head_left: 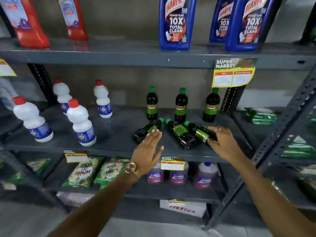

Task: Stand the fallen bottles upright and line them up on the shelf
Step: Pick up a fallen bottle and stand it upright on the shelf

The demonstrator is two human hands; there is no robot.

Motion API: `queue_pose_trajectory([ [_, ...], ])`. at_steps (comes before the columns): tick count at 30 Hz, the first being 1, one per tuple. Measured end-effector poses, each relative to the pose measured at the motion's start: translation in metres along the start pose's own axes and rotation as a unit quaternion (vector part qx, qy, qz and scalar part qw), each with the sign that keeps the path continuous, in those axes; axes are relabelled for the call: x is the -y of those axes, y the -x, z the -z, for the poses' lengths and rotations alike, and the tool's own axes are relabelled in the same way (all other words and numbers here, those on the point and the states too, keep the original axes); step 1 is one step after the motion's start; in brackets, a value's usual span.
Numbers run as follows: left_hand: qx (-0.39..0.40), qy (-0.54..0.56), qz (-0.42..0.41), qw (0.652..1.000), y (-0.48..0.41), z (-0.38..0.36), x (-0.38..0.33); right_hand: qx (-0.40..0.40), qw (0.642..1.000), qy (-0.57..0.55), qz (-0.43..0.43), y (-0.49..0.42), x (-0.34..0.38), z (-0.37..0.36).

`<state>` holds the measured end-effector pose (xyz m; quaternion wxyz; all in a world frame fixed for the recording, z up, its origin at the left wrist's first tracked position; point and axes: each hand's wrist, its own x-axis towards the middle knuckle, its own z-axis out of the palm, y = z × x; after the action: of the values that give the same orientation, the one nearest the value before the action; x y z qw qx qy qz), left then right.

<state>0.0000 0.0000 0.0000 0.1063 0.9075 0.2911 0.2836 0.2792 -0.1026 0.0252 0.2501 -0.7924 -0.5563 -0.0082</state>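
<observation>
Three dark bottles with green caps lie on their sides on the grey middle shelf (pixel 112 134): a left one (pixel 145 130), a middle one (pixel 181 134) and a right one (pixel 199 131). Behind them three bottles of the same kind stand upright (pixel 152 104), (pixel 180 106), (pixel 210 106). My left hand (pixel 147 151) reaches in flat with fingers apart, its tips over the base of the left fallen bottle, holding nothing. My right hand (pixel 224 142) curls around the base end of the right fallen bottle, thumb and fingers on it.
Several white bottles with red caps (pixel 80 124) stand on the left half of the same shelf. Blue and red cleaner bottles (pixel 176 23) fill the shelf above. A yellow price tag (pixel 233 74) hangs from its edge. Detergent packs (pixel 83 171) and pink bottles sit below.
</observation>
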Motion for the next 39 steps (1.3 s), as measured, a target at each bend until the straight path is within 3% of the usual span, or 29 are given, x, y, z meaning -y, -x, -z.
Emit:
queue_pose_trajectory([
  [5,0.092,0.014,0.094,0.991,-0.013,-0.053,0.008,0.17,0.976,0.039,-0.127,-0.03,-0.021,-0.021],
  [11,0.127,0.006,0.126,0.984,-0.051,-0.086,0.024,0.171,0.972,0.042,-0.157,-0.071,-0.028,-0.035],
  [17,0.058,-0.03,0.117,0.991,-0.054,-0.097,0.026,0.167,0.957,0.025,-0.235,-0.091,-0.031,-0.033],
  [20,0.042,-0.037,0.101,0.993,-0.053,-0.101,0.032,0.129,0.943,-0.101,-0.288,-0.083,-0.036,-0.034],
  [24,0.038,-0.033,0.1,0.994,-0.053,-0.105,0.037,-0.059,0.907,-0.291,-0.3,-0.075,-0.045,-0.041],
  [26,0.036,-0.036,0.104,0.993,-0.053,-0.106,0.037,-0.153,0.883,-0.343,-0.28,-0.074,-0.047,-0.045],
  [28,0.028,-0.037,0.106,0.993,-0.053,-0.105,0.035,-0.199,0.87,-0.366,-0.264,-0.074,-0.053,-0.05],
  [33,0.02,-0.055,0.105,0.993,-0.054,-0.105,0.034,-0.2,0.872,-0.378,-0.238,-0.076,-0.061,-0.056],
  [37,0.026,-0.052,0.103,0.993,-0.054,-0.104,0.035,-0.144,0.87,-0.435,-0.179,-0.064,-0.084,-0.069],
  [39,0.029,-0.057,0.101,0.993,-0.055,-0.104,0.033,-0.128,0.873,-0.431,-0.189,-0.062,-0.099,-0.073],
])
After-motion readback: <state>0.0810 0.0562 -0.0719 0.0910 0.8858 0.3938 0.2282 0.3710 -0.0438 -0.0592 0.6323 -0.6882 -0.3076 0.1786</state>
